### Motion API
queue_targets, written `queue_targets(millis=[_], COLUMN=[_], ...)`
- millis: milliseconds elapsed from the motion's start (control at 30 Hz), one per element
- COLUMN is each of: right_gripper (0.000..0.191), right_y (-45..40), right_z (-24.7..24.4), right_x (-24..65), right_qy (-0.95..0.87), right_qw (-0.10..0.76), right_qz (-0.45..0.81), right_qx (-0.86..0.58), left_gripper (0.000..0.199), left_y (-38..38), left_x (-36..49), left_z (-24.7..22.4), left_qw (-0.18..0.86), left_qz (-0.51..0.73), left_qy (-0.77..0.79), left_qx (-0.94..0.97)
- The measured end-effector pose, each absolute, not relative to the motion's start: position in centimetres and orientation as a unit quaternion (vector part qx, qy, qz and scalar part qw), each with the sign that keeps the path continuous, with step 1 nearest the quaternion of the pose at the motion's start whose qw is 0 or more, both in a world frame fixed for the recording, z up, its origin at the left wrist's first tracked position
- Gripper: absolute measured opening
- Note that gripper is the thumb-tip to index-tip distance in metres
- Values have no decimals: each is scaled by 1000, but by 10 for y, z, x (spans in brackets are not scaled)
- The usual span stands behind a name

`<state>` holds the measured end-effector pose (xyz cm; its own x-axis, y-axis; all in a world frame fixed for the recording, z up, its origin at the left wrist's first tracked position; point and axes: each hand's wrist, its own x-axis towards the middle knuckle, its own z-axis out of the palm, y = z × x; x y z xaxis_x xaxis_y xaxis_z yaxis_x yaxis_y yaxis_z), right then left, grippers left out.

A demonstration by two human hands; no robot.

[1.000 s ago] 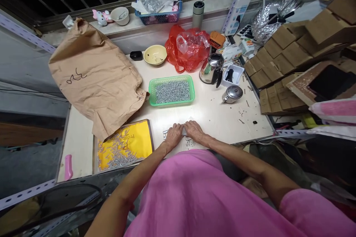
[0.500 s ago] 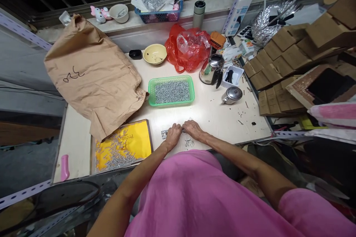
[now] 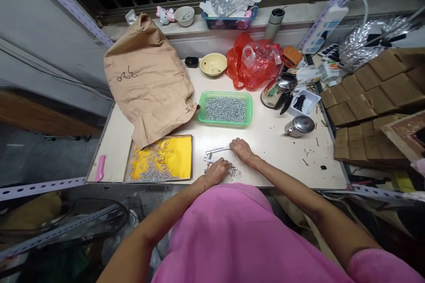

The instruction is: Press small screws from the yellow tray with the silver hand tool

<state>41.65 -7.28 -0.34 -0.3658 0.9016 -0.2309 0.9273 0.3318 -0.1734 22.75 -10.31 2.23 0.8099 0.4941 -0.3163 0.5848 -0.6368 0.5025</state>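
Observation:
A small metal device [image 3: 208,157] with what looks like a spring lies on the table near its front edge. From it a long thin metal lever [image 3: 217,150] stands raised, pointing right. My right hand [image 3: 243,151] is closed around the far end of that lever. Close to the device's front side, my left hand [image 3: 218,171] has its fingers pinched together; whatever they hold is too small to name. Just right of those fingertips lies a little pile of tiny metal pieces [image 3: 235,174].
A green basket [image 3: 201,117] full of short metal pins stands behind my hands. To the left lie a yellow-lined tray [image 3: 183,154] with loose pins, a large paper sack [image 3: 152,84] and a pink-handled object [image 3: 100,168]. Rightward stand a small metal pot [image 3: 300,126] and a kettle [image 3: 279,90].
The lever now shows raised, with my right hand at its end and farther from my left hand. My left hand has shifted toward the front edge. The camera view has turned left.

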Motion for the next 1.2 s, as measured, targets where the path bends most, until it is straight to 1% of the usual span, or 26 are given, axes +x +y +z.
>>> queue_targets(millis=[133,233,333,400,433,500,533,633,733,833,933,1033,1133,1200], right_gripper=[24,24,19,19,19,19,18,18,20,22,26,27,27,29], right_y=[-44,-44,-61,-74,-80,-90,-93,-97,-98,-98,-90,-68,-48,-47], right_z=[1,10,17,18,17,11,7,-7,-13,0,31,68,98,104], right_x=[416,403,377,357,347,331,324,308,297,294,305,325,346,355], right_qy=[823,834,881,918,933,951,955,957,958,955,928,877,804,771], right_qw=[60,59,24,0,-11,-24,-27,-27,-33,-61,-122,-179,-199,-189], right_qz=[-117,-105,-120,-134,-137,-137,-135,-127,-120,-125,-131,-105,-43,-32], right_qx=[552,539,458,374,334,276,262,259,257,263,327,432,559,608], left_gripper=[30,38,40,43,44,42,39,33,29,26,26,26,26,24], left_y=[-105,-111,-124,-132,-136,-139,-139,-132,-118,-102,-84,-67,-52,-44], left_x=[220,206,180,156,143,114,100,60,30,14,11,12,12,10], left_z=[29,33,38,41,42,43,42,40,37,34,32,32,30,28], left_qw=[380,493,644,698,703,675,641,470,288,191,148,141,141,133], left_qz=[-57,-49,-25,8,25,55,66,84,94,109,89,22,-52,-79], left_qy=[310,331,366,423,464,562,616,749,801,812,812,794,768,752], left_qx=[870,803,672,578,538,474,452,459,516,540,558,590,623,641])
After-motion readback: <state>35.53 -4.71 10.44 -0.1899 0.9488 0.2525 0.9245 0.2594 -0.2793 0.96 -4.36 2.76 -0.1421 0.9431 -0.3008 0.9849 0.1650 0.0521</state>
